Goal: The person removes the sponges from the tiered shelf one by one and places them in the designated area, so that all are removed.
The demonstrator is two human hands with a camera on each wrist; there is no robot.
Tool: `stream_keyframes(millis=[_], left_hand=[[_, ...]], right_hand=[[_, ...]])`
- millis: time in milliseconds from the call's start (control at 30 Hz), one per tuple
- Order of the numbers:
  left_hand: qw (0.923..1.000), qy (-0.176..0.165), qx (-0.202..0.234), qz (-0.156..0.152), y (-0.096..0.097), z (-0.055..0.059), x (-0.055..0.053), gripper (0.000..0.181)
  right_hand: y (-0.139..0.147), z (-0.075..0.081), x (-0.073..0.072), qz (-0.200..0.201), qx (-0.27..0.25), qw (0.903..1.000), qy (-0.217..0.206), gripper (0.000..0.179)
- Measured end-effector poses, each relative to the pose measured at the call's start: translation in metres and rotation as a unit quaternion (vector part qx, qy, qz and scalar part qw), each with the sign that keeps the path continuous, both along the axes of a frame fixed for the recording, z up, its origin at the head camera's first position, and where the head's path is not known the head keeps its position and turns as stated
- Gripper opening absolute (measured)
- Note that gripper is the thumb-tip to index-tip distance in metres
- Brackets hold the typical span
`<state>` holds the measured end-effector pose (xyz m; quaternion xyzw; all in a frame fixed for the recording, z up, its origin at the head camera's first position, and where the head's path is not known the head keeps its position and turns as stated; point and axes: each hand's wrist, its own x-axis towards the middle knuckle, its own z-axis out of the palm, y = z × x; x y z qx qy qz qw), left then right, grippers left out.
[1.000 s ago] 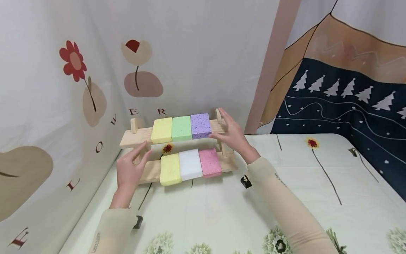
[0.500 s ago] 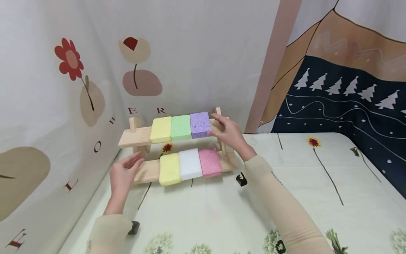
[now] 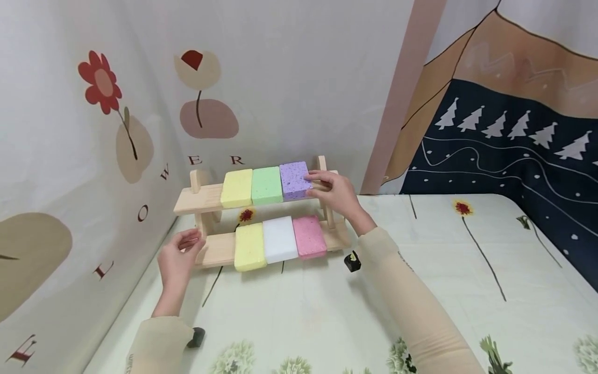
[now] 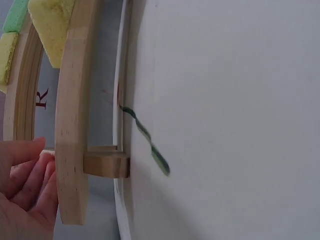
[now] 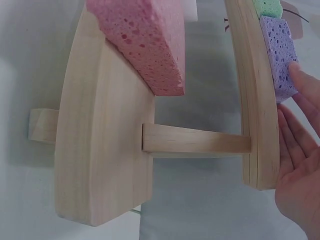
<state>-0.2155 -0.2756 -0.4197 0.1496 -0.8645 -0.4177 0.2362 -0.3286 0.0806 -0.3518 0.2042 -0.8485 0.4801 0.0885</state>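
A two-tier wooden rack (image 3: pixel 219 249) stands by the back wall. Yellow (image 3: pixel 236 188), green (image 3: pixel 267 184) and purple (image 3: pixel 295 179) sponges sit side by side on its upper shelf. Below are a yellow sponge (image 3: pixel 249 246), a white sponge (image 3: pixel 280 239) and a pink sponge (image 3: pixel 309 236). My left hand (image 3: pixel 178 257) pinches the rack's left post between the shelves; in the left wrist view (image 4: pixel 30 185) the lower shelf partly hides the fingertips. My right hand (image 3: pixel 337 195) touches the purple sponge's right side with extended fingers, as the right wrist view (image 5: pixel 302 150) shows.
A white patterned curtain (image 3: pixel 299 93) rises close behind the rack, and another wall of cloth borders its left. The pale flowered cloth (image 3: pixel 299 311) covers the table in front. To the right hangs a dark cloth with printed trees (image 3: pixel 495 156).
My left hand has left the upper shelf's front edge, moving down and left to the post. My right hand has come lower and leftward, from the right upright onto the purple sponge's side.
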Motion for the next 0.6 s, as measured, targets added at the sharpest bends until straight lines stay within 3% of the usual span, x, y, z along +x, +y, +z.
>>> stream_keyframes(millis=[333, 600], left_hand=[[0.9991, -0.041, 0.006, 0.007, -0.0075, -0.0009, 0.0013, 0.034], [0.9983, -0.057, 0.005, 0.014, -0.0062, 0.0012, 0.0001, 0.032]], right_hand=[[-0.0025, -0.0030, -0.0004, 0.001, -0.021, 0.9997, 0.011, 0.033], [-0.0073, -0.0093, 0.0043, -0.028, -0.005, 0.9967, 0.075, 0.029]])
